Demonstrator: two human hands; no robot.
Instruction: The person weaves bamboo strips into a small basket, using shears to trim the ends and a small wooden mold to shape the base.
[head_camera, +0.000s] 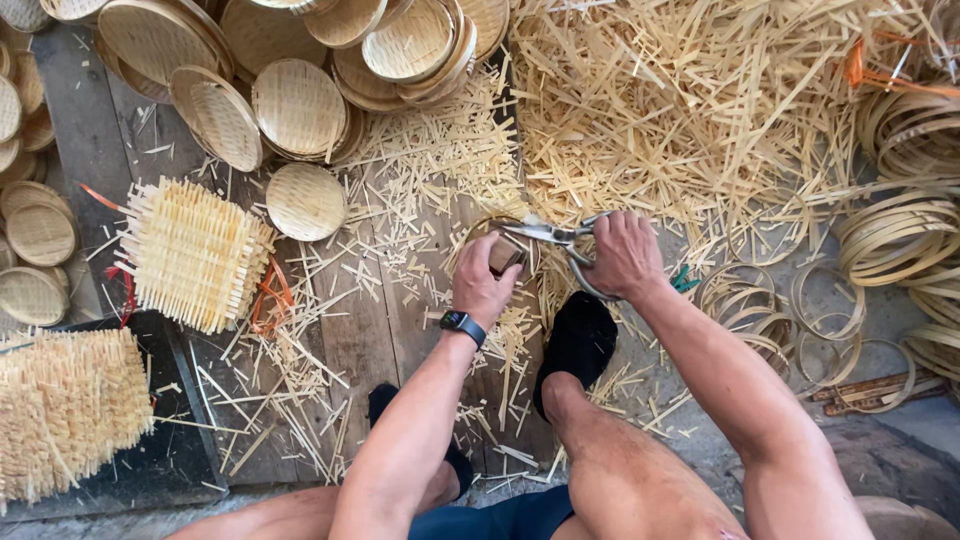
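My left hand (482, 283), with a dark watch on the wrist, presses a small wooden block (506, 253) down on a round woven bamboo piece (478, 232) lying on the plank floor. My right hand (624, 254) grips the handles of large metal shears (552, 235), whose blades point left toward the edge of that piece. My foot in a black sock (578, 345) rests just below the shears.
Finished round woven trays (298, 106) are heaped at the top left. Untrimmed woven squares (192, 253) and another stack (68, 408) lie at left. Bamboo offcuts (680, 110) cover the floor at top right. Bamboo rings (900, 235) pile up at right.
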